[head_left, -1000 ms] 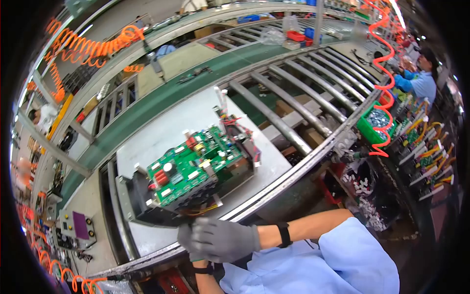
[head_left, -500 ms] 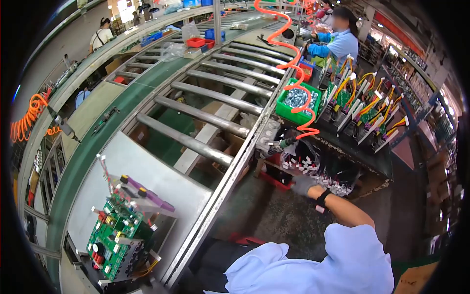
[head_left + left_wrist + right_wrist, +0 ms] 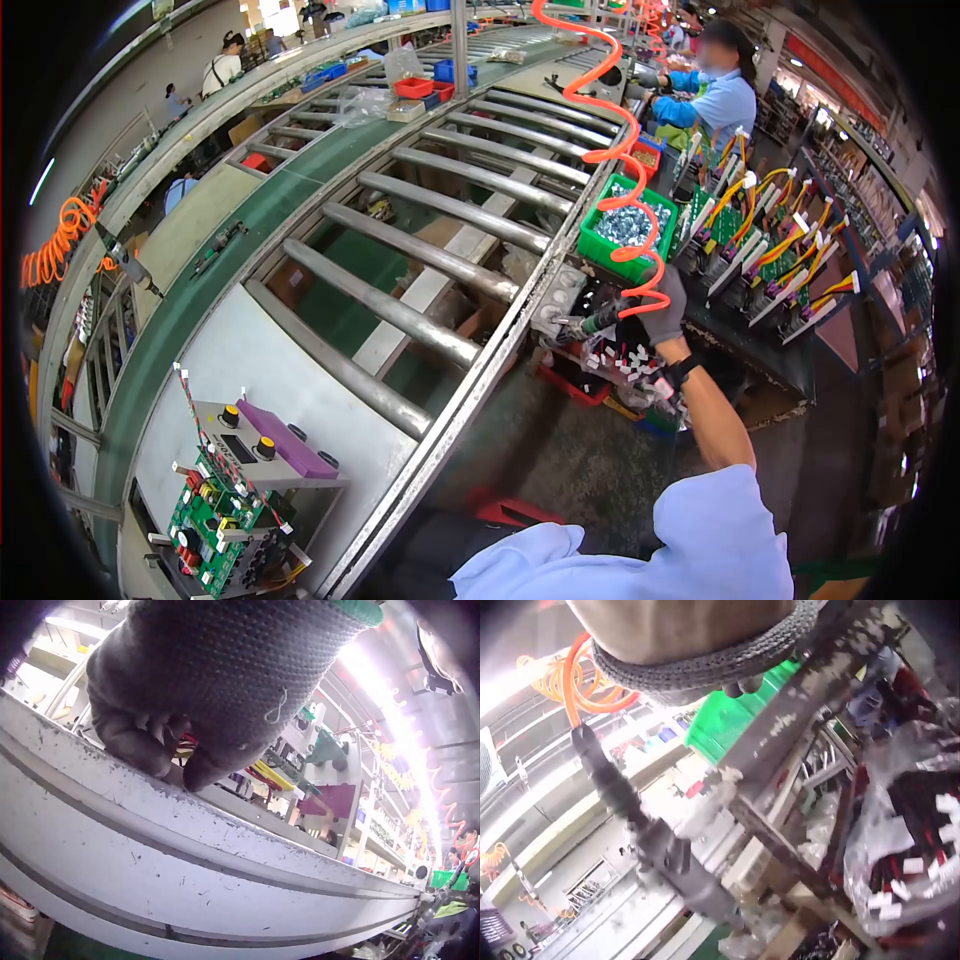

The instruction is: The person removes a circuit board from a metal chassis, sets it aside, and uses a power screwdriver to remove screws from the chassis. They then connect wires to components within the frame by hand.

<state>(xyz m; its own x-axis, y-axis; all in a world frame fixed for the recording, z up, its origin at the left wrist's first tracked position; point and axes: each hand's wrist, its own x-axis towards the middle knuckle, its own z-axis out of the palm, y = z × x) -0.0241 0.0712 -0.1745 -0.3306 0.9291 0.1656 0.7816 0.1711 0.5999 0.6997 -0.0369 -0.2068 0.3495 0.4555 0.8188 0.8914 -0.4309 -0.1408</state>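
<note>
My gloved right hand (image 3: 662,308) is at the near edge of a green bin (image 3: 590,243) of small metal parts (image 3: 628,226). In the right wrist view its fingertips (image 3: 751,685) overlap the bin, mostly hidden behind the cuff. Just left of that hand hangs a power screwdriver (image 3: 679,862) on an orange coiled hose (image 3: 640,130). My gloved left hand (image 3: 202,682) is out of the head view; its fingers bend down at the rail's top edge (image 3: 150,791), and I cannot tell whether they grip anything. A green circuit board (image 3: 212,520) with wires sits on the pale plate at lower left.
A metal box with yellow knobs and a purple panel (image 3: 285,440) stands behind the board. Steel rollers (image 3: 420,260) run beyond the plate. White connectors (image 3: 640,362) lie in a bag below the bin. Wired boards (image 3: 770,230) stand in rows at right, near another worker (image 3: 715,105).
My right hand went from near my left hand by the board out to the right, low by the connectors, then up to the green bin. The head view swung right.
</note>
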